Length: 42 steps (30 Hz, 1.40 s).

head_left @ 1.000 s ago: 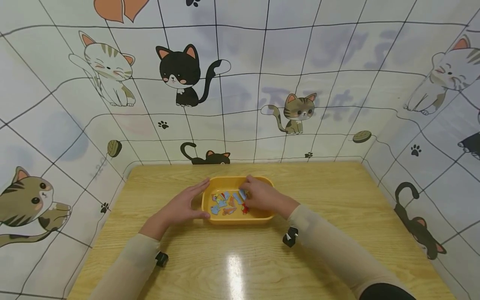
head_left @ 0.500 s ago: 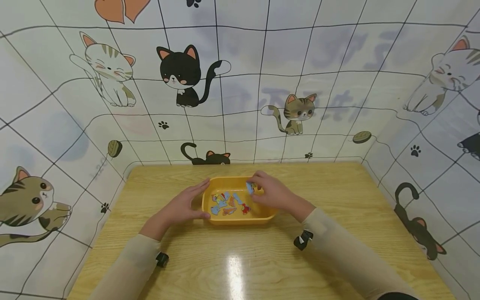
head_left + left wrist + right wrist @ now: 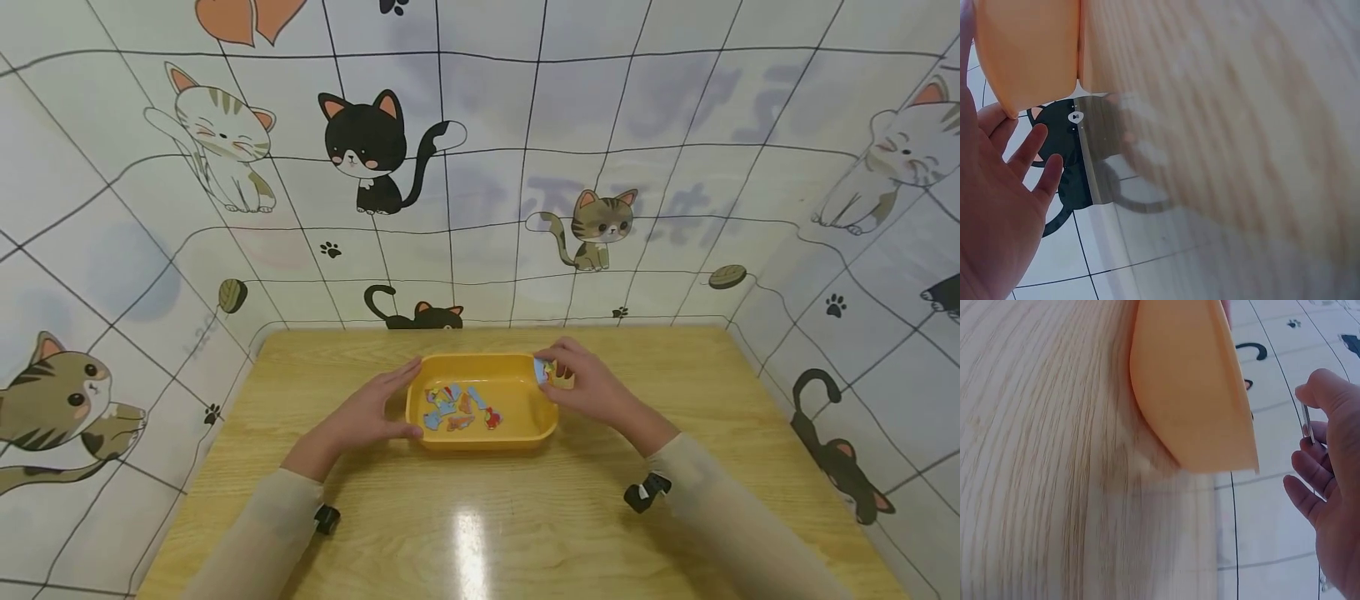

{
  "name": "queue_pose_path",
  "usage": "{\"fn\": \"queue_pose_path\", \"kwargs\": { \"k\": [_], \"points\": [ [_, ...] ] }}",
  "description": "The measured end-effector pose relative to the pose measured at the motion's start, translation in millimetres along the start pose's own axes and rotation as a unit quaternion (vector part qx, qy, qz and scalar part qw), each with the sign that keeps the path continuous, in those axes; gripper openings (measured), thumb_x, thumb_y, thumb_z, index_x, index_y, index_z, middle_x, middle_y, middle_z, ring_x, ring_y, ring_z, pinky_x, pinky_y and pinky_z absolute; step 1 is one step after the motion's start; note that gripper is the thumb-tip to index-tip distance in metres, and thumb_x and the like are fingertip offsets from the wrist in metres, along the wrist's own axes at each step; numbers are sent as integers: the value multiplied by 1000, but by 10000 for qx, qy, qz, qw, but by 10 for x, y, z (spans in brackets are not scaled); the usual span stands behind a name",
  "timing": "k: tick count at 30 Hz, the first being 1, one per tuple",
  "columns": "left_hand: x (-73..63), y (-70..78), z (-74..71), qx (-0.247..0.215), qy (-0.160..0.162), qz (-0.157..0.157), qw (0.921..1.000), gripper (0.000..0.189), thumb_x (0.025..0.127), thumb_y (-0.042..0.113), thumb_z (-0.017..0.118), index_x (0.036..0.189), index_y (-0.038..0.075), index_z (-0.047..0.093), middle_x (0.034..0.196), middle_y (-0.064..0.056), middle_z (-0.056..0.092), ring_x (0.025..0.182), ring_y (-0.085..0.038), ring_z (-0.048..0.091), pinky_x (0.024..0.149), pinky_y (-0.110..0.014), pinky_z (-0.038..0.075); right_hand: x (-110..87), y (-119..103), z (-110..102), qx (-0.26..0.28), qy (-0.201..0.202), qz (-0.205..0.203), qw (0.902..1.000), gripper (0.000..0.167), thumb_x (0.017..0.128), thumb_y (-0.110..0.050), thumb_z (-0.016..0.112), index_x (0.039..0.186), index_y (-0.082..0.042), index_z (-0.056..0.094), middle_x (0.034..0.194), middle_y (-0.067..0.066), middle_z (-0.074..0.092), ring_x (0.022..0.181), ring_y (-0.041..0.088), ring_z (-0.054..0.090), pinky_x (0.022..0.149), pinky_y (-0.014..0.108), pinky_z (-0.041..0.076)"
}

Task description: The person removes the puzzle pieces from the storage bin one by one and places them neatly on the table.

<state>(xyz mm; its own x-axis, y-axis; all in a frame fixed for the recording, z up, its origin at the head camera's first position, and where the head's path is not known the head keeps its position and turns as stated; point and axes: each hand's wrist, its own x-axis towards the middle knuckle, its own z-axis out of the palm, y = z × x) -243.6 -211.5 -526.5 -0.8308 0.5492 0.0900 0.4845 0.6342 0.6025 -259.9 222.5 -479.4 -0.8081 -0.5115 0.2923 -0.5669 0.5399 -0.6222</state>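
A yellow plastic tray (image 3: 480, 444) sits on the table. Inside, toward its left half, lie several small puzzle pieces (image 3: 446, 406) in light blue, orange and red. My left hand (image 3: 365, 414) spans the tray's left end, thumb at the front corner and fingers at the back one. In the left wrist view its fingers are fairly straight, with fingertips right at the tray's edge. My right hand (image 3: 592, 390) pinches a light blue puzzle piece (image 3: 541, 370) over the tray's right rim. Edge-on in the right wrist view, that thin flat piece (image 3: 1307, 423) shows between thumb and fingers.
The wooden table (image 3: 472, 517) extends in front of the tray and to both sides. Behind it and at each side stands a white wall covering (image 3: 487, 183) printed with grid lines and cartoon cats.
My right hand has lifted the puzzle piece from among the others and carried it right, to the tray's right rim. My left hand stays at the tray's left end.
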Motion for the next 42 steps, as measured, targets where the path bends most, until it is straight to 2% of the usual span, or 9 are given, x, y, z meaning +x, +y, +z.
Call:
{"fn": "queue_pose_path", "kwargs": {
  "k": [3, 7, 11, 19, 27, 36, 42],
  "points": [
    [16, -9, 8, 4, -24, -4, 10000, 117, 86, 59, 92, 176, 14, 32, 185, -1, 21, 166, -38, 26, 131, -67, 24, -69, 70, -60, -90, 149, -33, 9998, 46, 97, -10, 85, 141, -5, 73, 119, 3, 63, 93, 22, 58, 75, 37, 53],
    [28, 0, 9, 16, -38, -11, 10000, 117, 86, 59, 92, 176, 15, 31, 185, 3, 19, 166, -38, 26, 131, -66, 24, -144, 155, -132, -313, 264, 7, 9992, 47, 96, -9, 86, 141, -6, 72, 120, 4, 63, 92, 20, 58, 78, 39, 54],
    [35, 5, 5, -7, -57, -37, 10000, 118, 85, 60, 92, 176, 16, 31, 185, 1, 20, 166, -37, 26, 131, -66, 24, -207, 236, -190, -477, 312, 101, 9983, 48, 98, -9, 86, 143, -5, 71, 121, 5, 62, 93, 20, 57, 78, 37, 53],
    [26, 7, -1, 78, -43, -62, 9999, 119, 85, 63, 91, 176, 16, 31, 184, -2, 22, 166, -39, 27, 131, -66, 25, -308, 367, -238, -629, 96, 385, 9972, 48, 101, -13, 83, 145, -1, 70, 120, 6, 61, 96, 23, 58, 75, 36, 53],
    [14, 39, -8, 143, -52, -141, 9998, 118, 85, 64, 90, 176, 17, 31, 184, 6, 19, 166, -38, 27, 131, -66, 24, -313, 551, -186, -562, -82, 861, 9947, 46, 100, -14, 85, 140, 3, 72, 114, 9, 64, 94, 23, 61, 74, 33, 53],
    [15, 51, -8, 265, -47, -135, 9995, 119, 85, 69, 87, 176, 17, 32, 184, 10, 17, 165, -38, 28, 130, -68, 25, -282, 672, -143, -649, -211, 818, 9943, 42, 95, -7, 88, 133, 5, 74, 110, 12, 65, 91, 25, 63, 75, 35, 54],
    [16, 71, -17, 384, -57, -123, 9992, 119, 85, 73, 85, 176, 16, 33, 184, 4, 21, 165, -38, 29, 129, -69, 25, -256, 736, -136, -762, -396, 782, 9932, 42, 96, -6, 87, 133, 6, 74, 111, 13, 66, 91, 25, 64, 78, 38, 56]
  ]
}}
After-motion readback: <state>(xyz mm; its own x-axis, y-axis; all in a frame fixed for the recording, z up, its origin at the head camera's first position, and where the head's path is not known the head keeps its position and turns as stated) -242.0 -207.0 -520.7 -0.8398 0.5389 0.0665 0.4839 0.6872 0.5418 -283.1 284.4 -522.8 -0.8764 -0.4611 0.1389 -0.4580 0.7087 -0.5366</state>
